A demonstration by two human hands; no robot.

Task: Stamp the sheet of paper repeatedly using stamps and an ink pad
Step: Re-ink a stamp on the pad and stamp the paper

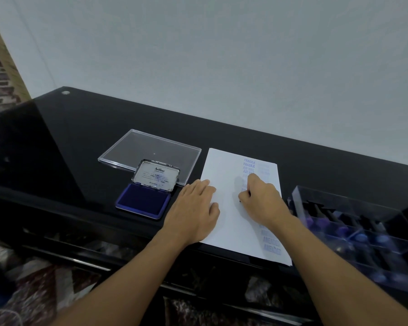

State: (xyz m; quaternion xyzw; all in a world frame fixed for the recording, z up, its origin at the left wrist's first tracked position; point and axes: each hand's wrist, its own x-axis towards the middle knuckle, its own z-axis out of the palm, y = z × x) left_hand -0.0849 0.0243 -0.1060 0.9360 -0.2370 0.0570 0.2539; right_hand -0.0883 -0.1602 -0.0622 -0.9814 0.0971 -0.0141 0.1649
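Black table (85, 137) holds the sheet of paper (224, 175) at centre, clear stamp box (353, 222) just right, open ink pad (143, 201) left. Left hand (193, 212) flat on the sheet's left edge, fingers straight, together; right hand (261, 201) fingers clamped on a mostly hidden stamp (240, 200), down on the sheet.

Likely a home study or small office: glossy black glass desk (80, 128) set against a plain white wall (198, 55), patterned rug (45, 281) on the floor below, and on top, open ink pad (143, 202), paper sheet (231, 222), clear stamp case (353, 208).
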